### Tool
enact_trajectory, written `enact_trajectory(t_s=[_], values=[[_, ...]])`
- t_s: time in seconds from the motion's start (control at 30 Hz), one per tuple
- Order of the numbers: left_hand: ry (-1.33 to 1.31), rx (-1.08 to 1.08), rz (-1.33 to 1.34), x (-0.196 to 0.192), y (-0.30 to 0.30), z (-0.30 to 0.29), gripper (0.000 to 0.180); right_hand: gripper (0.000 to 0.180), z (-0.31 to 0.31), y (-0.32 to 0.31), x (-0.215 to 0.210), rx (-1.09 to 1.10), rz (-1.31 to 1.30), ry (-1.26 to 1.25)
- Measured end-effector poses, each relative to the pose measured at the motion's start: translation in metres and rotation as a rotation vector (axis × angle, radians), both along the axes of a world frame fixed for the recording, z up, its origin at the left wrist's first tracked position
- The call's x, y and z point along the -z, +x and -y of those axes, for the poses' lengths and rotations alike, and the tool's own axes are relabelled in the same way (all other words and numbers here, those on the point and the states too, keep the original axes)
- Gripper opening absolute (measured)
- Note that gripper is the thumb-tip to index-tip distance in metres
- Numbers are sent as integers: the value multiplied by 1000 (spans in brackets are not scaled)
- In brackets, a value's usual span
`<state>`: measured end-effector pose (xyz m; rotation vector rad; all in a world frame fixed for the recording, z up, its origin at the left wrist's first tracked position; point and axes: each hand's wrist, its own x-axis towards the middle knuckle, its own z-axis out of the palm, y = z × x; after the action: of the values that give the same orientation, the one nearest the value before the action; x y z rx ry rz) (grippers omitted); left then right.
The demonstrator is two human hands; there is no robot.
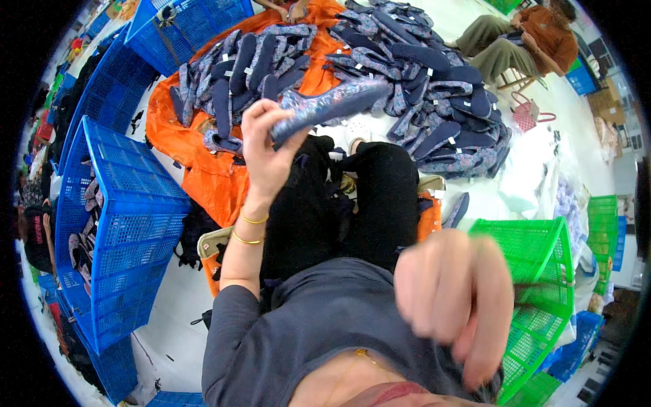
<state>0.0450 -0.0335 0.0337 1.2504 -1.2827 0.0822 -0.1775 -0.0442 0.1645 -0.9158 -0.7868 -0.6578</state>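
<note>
My left hand is closed around the end of a cloth slipper with a blue floral upper and a dark navy sole. The slipper is held up, sole edge toward me, over the heaps beyond my knees; its far end is blurred. Close to the camera at the right, my right hand is raised, blurred, with its fingers curled. A dark streak shows beside it, and what the fingers hold cannot be made out. Past my knees lie a left heap of floral and navy slippers and a larger right heap.
An orange cloth lies under the left heap. Blue crates stand at my left, one with slippers inside. A green crate is at my right. A single slipper lies near it. Another person sits at the far right.
</note>
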Motion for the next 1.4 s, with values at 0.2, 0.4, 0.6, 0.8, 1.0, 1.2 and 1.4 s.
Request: enact_trajectory(t_s=[0.2, 0.4, 0.6, 0.8, 1.0, 1.2, 1.4], values=[[-345, 140, 464, 19, -29, -21, 35, 26, 56, -10, 114, 1031, -980, 380], [-155, 271, 552, 61, -75, -44, 36, 18, 31, -12, 142, 837, -1031, 566], [352, 464, -261, 51, -80, -46, 83, 32, 34, -20, 171, 1602, -1093, -111], [559, 721, -1391, 64, -75, -28, 43, 39, -15, -9, 164, 1213, -928, -448], [553, 713, -1538, 72, -70, -46, 47, 47, 17, -41, 156, 1477, -1361, -318], [569, 749, -1497, 84, -71, -56, 52, 33, 34, -49, 162, 1551, -1110, -233], [598, 814, -1490, 86, -75, -62, 54, 23, 38, -35, 153, 1478, -1041, -296]])
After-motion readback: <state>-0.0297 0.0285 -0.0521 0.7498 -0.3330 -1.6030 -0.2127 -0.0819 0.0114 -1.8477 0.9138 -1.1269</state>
